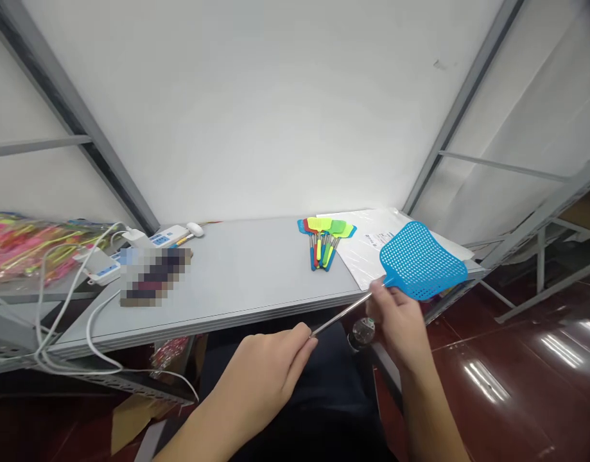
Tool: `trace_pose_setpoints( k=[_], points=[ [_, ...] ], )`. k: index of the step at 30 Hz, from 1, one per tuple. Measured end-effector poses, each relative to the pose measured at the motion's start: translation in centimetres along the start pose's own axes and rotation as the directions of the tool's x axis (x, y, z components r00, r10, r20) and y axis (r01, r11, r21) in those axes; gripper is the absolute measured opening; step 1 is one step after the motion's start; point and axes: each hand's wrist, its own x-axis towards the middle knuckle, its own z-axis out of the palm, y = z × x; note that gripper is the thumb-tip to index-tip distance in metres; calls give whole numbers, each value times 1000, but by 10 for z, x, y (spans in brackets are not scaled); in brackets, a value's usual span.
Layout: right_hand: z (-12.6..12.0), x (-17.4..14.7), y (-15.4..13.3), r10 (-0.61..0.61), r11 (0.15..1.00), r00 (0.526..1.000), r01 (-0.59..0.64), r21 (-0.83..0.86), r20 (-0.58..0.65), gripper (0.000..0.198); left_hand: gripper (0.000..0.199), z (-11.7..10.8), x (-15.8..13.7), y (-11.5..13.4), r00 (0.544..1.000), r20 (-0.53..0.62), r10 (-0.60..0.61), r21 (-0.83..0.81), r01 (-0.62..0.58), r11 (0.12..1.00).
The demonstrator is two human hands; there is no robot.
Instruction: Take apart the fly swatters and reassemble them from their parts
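Observation:
A blue fly swatter (pixel 415 260) with a thin metal rod is held above my lap, in front of the shelf edge. My left hand (pixel 270 366) is closed around the lower end of the rod; the handle is hidden inside the fist. Pinched in my right hand (pixel 395 311) is the neck of the swatter, just below the perforated blue head, which points up and right. On the shelf beyond lies a fanned bunch of small fly swatters (pixel 323 240) in blue, red, yellow and green.
The grey shelf (pixel 246 269) carries power strips (pixel 167 236) with white cables and a pixelated item (pixel 155 276) at left. White plastic packages (pixel 362 250) lie at right. Bagged colourful goods (pixel 34 250) are far left. A plastic bottle (pixel 363 332) stands below the shelf edge.

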Motion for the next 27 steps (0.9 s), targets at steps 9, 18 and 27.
trace_pose_setpoints(
  k=[9, 18, 27],
  points=[
    [36, -26, 18, 90, 975, 930, -9, -221, 358, 42, 28, 21, -26, -31, 998, -63, -12, 80, 17, 997],
    [-12, -4, 16, -67, 998, 998, 67, -4, -10, 40, 27, 8, -37, -47, 998, -61, 2, 129, 6, 992],
    [1, 1, 34, 5, 986, 1000, -7, 164, 8, 29, 29, 0, -41, -75, 990, -135, -48, 158, 69, 985]
  ],
)
